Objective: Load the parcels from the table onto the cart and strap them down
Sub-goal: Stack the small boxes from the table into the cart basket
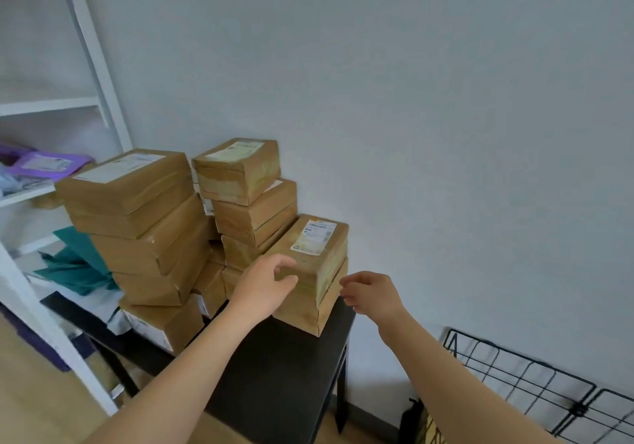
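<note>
Several brown cardboard parcels with white labels are stacked on a black table [284, 368]. The nearest stack at the table's right end has two parcels; the top parcel [320, 255] carries a white label. My left hand [266, 284] touches that parcel's near left corner, with the fingers over the top edge and the thumb against the side. My right hand [368, 292] hovers just to the right of the stack, fingers loosely curled, holding nothing. A taller middle stack [247, 200] and a large left stack [144, 224] stand behind. No cart is in view.
A white shelving unit [99, 76] stands at the left with purple [44, 165] and teal items [79, 262]. A black wire grid panel [535, 392] leans on the grey wall at the lower right. Wooden floor shows below.
</note>
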A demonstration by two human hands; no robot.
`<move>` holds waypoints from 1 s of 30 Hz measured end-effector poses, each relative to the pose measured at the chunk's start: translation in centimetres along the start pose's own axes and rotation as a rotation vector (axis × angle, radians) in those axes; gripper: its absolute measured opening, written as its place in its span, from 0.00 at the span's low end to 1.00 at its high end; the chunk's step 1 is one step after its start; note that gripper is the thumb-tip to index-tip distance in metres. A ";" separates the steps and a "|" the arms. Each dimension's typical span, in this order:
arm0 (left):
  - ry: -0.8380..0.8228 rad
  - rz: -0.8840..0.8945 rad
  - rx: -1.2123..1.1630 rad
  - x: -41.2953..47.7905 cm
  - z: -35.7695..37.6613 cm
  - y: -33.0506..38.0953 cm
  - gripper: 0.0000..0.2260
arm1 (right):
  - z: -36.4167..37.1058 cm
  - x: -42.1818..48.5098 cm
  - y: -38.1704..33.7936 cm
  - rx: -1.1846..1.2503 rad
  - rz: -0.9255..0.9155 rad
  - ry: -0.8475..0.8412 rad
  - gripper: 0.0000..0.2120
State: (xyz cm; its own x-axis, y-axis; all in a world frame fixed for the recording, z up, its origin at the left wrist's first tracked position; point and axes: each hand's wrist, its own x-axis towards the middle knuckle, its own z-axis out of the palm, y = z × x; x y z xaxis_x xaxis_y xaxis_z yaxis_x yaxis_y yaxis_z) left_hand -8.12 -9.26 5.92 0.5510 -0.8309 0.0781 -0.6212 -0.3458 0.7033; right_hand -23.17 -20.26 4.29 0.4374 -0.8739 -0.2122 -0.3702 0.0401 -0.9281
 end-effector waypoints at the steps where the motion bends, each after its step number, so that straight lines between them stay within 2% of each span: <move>1: -0.008 -0.009 0.001 1.1 -0.1 -0.2 0.14 | 0.2 1.2 -0.1 0.004 0.011 0.000 0.07; 7: -0.019 -0.039 0.006 7.4 -0.6 -1.3 0.15 | 1.8 7.3 -0.6 0.005 0.057 0.023 0.08; 13: -0.100 -0.055 -0.007 11.0 -0.7 -3.0 0.16 | 3.4 10.0 -0.5 -0.039 0.110 0.068 0.10; 17: -0.218 -0.077 -0.036 13.5 -1.2 -4.2 0.19 | 4.9 11.2 -0.9 -0.027 0.164 0.124 0.14; 21: -0.342 -0.049 -0.022 15.0 -1.3 -4.5 0.24 | 6.2 12.1 -1.3 -0.056 0.229 0.130 0.23; 23: -0.385 -0.043 -0.033 15.6 -1.4 -4.4 0.26 | 6.6 12.7 -1.6 -0.053 0.259 0.124 0.25; 26: -0.433 -0.038 -0.040 16.4 -1.2 -4.3 0.27 | 7.3 13.2 -1.6 -0.024 0.313 0.103 0.25; 30: -0.466 -0.049 -0.056 16.7 -0.9 -4.4 0.29 | 7.9 13.7 -1.0 0.034 0.384 0.098 0.19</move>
State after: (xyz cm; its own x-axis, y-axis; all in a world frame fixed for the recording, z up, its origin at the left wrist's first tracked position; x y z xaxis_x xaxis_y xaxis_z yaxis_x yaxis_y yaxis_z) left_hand 4.28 -21.23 4.78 0.2618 -0.9257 -0.2732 -0.5625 -0.3763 0.7362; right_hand -10.36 -28.45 -0.09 0.1913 -0.8344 -0.5169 -0.4637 0.3873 -0.7969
